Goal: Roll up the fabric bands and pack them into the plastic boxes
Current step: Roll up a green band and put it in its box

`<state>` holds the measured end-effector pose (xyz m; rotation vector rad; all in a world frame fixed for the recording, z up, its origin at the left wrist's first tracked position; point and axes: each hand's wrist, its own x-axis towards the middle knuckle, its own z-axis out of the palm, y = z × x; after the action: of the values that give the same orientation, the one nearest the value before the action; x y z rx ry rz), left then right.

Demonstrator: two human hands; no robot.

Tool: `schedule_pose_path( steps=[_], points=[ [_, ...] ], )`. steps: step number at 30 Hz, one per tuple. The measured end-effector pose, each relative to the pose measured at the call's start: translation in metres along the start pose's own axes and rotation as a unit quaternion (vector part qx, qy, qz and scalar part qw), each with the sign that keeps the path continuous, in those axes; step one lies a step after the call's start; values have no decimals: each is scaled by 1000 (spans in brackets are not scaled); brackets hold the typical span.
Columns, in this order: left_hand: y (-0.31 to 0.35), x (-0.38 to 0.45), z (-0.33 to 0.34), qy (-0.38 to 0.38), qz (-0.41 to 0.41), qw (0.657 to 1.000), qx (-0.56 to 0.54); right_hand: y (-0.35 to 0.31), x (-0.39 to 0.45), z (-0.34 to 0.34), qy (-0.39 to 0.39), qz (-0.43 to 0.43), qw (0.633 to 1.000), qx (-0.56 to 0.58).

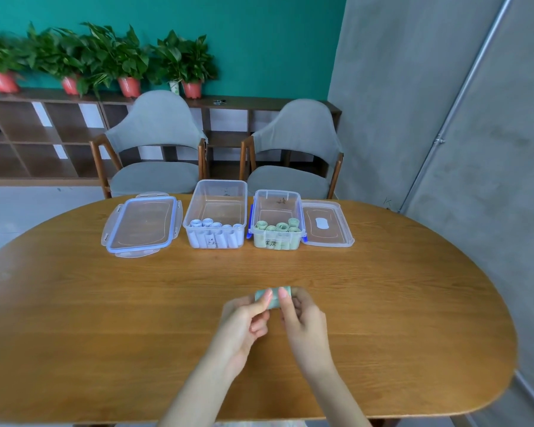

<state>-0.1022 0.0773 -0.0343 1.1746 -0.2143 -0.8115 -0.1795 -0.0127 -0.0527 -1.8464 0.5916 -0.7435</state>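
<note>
Green fabric, a small rolled band (273, 298), sits pinched between both hands above the near middle of the wooden table (105, 303). Left hand (244, 322) has its thumb laid over the roll's front with curled fingers under it; right hand (302, 322) does the same from the other side, thumb tip on the roll, fingers wrapped behind. Whether the roll touches the tabletop cannot be told. Well beyond the hands, near the far edge, stand two clear plastic boxes side by side, both without lids. Box one, the left box (215, 192), is the taller and holds a row of white rolls (214, 234) standing on end against its near wall, with handwriting on the front. Just beside it, the right box (277, 198), with blue clips, holds green rolls (278, 227) packed along its near wall, also marked in pen. A blue-rimmed lid (142, 224) lies flat to the left of the white-roll box, and a clear lid (326, 223) lies to the right of the green-roll box, touching or nearly touching it. Behind the table are two grey chairs (158, 143), a low wooden shelf (37, 140) and potted plants (105, 57) against a teal wall.
</note>
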Motion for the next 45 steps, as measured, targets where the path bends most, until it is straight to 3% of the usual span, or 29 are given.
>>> schedule_pose_path(
  steps=[4,9,14,18,21,24,27,30,36,40,45],
  points=[
    [-3,-8,1,8,44,997,67,-6,-1,4,43,-7,998,-44],
    [4,-3,4,70,86,990,92,-15,3,9,29,13,999,-18],
    [0,8,11,99,96,989,54,-6,4,13,27,2,1000,-12],
    [-4,23,2,39,52,997,37,1,23,5,-36,63,997,22],
    [8,46,0,-6,53,988,145,-2,58,-5,-56,46,996,-45],
    [30,89,-7,58,161,945,280,-5,128,-21,5,-23,984,-176],
    [55,134,-16,135,273,834,461,-11,209,-30,2,-80,960,-267],
    [63,174,-22,151,328,705,610,-2,275,-16,-88,-120,915,-375],
    [46,225,-34,126,339,577,732,32,322,21,-280,-132,807,-502],
    [35,234,-41,134,382,545,734,43,326,29,-358,-114,789,-487],
    [34,232,-40,137,384,556,725,47,327,26,-403,-70,786,-464]
  ],
)
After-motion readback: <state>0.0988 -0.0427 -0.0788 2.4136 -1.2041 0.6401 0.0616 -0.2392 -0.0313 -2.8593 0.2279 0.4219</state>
